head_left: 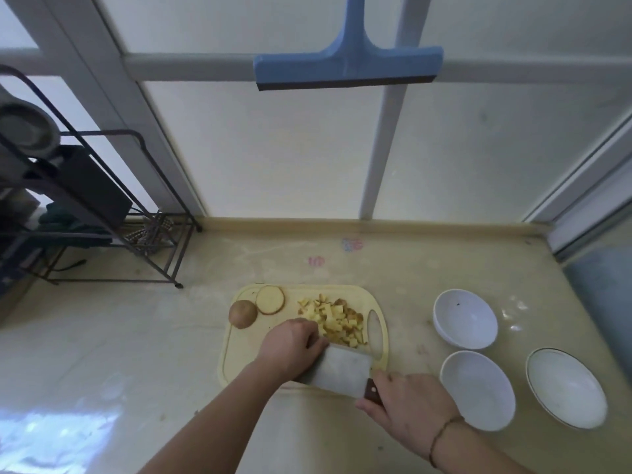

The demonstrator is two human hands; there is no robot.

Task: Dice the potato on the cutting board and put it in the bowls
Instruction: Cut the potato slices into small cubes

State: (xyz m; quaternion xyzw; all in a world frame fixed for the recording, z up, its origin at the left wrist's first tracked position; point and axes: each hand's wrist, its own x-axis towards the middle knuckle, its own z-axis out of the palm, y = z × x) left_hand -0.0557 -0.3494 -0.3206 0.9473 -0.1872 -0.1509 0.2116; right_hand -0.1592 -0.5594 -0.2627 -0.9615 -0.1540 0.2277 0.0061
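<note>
A pale yellow cutting board [239,350] lies on the counter. A pile of diced potato [337,319] covers its far right part. A round potato slice [270,300] and a brown potato end [242,313] lie at its far left. My right hand [407,405] grips the dark handle of a cleaver [342,369], whose wide blade lies nearly flat on the board's near edge. My left hand [290,343] sits curled at the blade's far edge, against the diced pile. Three white bowls stand to the right: a far bowl [465,318], a near bowl [477,390] and a rightmost bowl [566,388].
A dark metal rack [102,213] with kitchenware stands at the back left of the counter. A blue squeegee [347,63] hangs on the window frame behind. The counter's right edge runs just past the bowls.
</note>
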